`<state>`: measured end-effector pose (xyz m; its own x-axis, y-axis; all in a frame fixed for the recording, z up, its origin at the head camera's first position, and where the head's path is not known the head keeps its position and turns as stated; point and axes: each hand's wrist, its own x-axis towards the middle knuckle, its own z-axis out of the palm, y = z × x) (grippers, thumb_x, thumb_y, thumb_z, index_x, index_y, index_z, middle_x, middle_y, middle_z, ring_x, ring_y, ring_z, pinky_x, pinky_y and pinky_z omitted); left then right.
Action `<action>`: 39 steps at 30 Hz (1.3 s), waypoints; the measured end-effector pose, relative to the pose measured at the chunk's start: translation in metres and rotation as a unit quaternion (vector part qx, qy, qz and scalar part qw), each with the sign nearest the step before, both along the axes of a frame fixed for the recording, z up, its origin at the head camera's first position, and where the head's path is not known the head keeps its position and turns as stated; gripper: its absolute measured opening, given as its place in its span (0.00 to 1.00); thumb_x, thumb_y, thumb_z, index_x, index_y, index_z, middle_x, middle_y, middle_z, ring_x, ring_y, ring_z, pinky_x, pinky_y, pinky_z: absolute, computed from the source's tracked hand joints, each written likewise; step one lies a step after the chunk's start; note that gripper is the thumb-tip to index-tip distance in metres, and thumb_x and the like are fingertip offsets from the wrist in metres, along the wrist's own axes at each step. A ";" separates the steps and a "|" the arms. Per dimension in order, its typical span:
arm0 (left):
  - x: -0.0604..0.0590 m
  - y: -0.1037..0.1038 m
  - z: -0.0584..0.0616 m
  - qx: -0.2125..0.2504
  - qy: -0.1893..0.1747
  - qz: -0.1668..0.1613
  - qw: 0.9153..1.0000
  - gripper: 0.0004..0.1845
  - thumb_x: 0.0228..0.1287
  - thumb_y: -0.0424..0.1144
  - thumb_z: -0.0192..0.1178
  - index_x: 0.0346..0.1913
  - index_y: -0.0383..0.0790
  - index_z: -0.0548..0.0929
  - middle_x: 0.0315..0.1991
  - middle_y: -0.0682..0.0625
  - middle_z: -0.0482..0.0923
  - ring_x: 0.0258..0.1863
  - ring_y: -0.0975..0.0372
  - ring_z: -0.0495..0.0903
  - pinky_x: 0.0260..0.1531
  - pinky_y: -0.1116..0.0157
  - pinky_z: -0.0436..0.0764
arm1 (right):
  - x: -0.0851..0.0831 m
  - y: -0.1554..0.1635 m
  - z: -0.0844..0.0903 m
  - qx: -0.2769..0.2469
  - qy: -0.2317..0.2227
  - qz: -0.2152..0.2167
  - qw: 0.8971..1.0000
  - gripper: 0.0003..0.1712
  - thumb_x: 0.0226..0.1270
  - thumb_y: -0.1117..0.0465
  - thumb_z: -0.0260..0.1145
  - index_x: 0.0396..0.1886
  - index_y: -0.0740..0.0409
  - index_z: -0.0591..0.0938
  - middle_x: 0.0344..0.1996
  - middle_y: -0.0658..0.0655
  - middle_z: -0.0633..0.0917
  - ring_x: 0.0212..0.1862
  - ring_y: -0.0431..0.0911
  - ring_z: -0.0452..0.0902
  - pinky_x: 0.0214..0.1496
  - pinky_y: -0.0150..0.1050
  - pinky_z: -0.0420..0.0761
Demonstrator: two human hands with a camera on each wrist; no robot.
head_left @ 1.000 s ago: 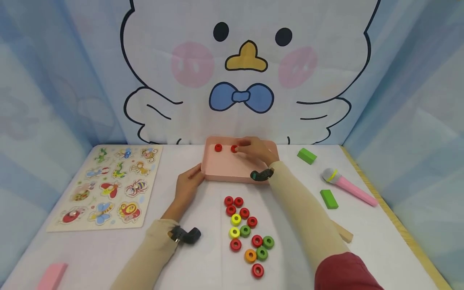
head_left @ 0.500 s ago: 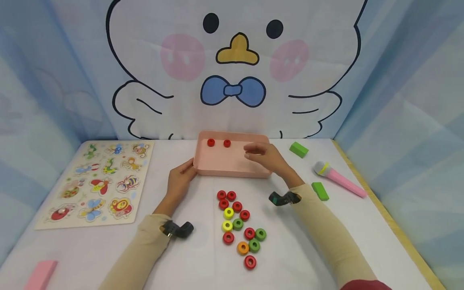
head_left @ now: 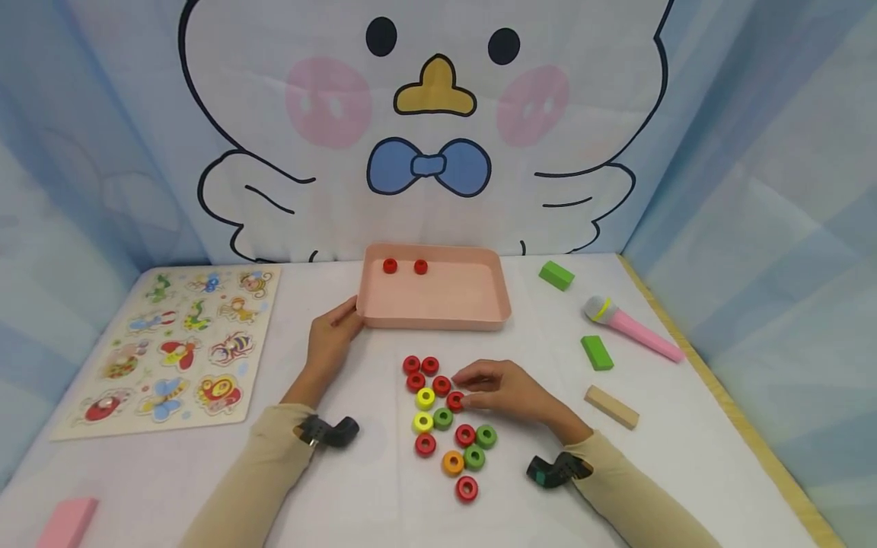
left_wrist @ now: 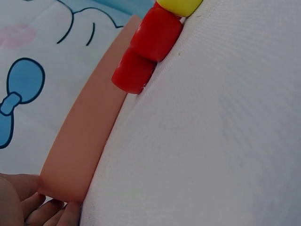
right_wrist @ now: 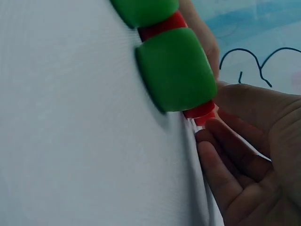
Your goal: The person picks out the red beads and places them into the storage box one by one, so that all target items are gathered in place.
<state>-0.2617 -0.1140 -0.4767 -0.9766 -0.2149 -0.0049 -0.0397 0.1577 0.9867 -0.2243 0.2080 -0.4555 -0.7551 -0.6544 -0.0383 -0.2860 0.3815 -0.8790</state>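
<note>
A shallow pink tray (head_left: 438,308) stands at the back with two red beads (head_left: 390,266) inside. My left hand (head_left: 329,342) holds its near left corner; in the left wrist view, the thumb and fingers (left_wrist: 33,205) meet that corner. Over the right side of a loose group of ring-shaped beads is my right hand (head_left: 510,390), thumb and fingers apart around a red bead (head_left: 455,402). The thumb looks close to that bead; whether it touches is unclear. Around it lie more red beads, yellow beads (head_left: 425,398), green beads (head_left: 486,436) and one orange bead (head_left: 453,463).
An insect puzzle board (head_left: 171,350) lies on the left, with a pink block (head_left: 67,523) in front. On the right are green blocks (head_left: 597,353), a wooden block (head_left: 612,407) and a pink toy microphone (head_left: 633,329). A printed curtain (head_left: 438,213) hangs behind the table.
My right hand has left the second red bead in the tray and moved back toward me to the loose beads. The left hand stays at the tray. The head view has shifted slightly.
</note>
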 end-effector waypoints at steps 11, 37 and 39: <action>0.000 0.000 0.003 0.008 0.007 0.000 1.000 0.25 0.70 0.41 0.60 0.68 0.40 0.74 0.65 0.46 0.74 0.68 0.60 0.65 0.67 0.62 0.66 | 0.005 -0.004 -0.008 0.014 0.068 0.029 0.997 0.17 0.61 0.66 0.72 0.51 0.58 0.85 0.47 0.53 0.85 0.50 0.47 0.79 0.55 0.43 0.80; 0.000 0.000 -0.002 0.039 0.008 -0.001 0.999 0.24 0.70 0.40 0.60 0.67 0.40 0.75 0.64 0.47 0.74 0.66 0.60 0.69 0.60 0.64 0.74 | -0.095 -0.015 0.044 0.009 0.041 -0.133 0.990 0.19 0.63 0.56 0.72 0.54 0.51 0.85 0.49 0.51 0.85 0.53 0.49 0.78 0.56 0.43 0.81; -0.001 0.001 -0.004 0.041 0.008 0.000 0.999 0.24 0.70 0.40 0.60 0.66 0.40 0.76 0.64 0.47 0.75 0.66 0.60 0.69 0.59 0.65 0.75 | -0.115 -0.021 0.049 0.018 0.038 -0.161 0.986 0.20 0.62 0.55 0.73 0.54 0.51 0.85 0.51 0.52 0.83 0.53 0.49 0.78 0.57 0.43 0.80</action>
<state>-0.2624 -0.1130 -0.4805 -0.9767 -0.2145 -0.0074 -0.0245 0.0772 0.9967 -0.3396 0.1872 -0.4067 -0.9254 -0.3789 0.0076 -0.2089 0.4932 -0.8445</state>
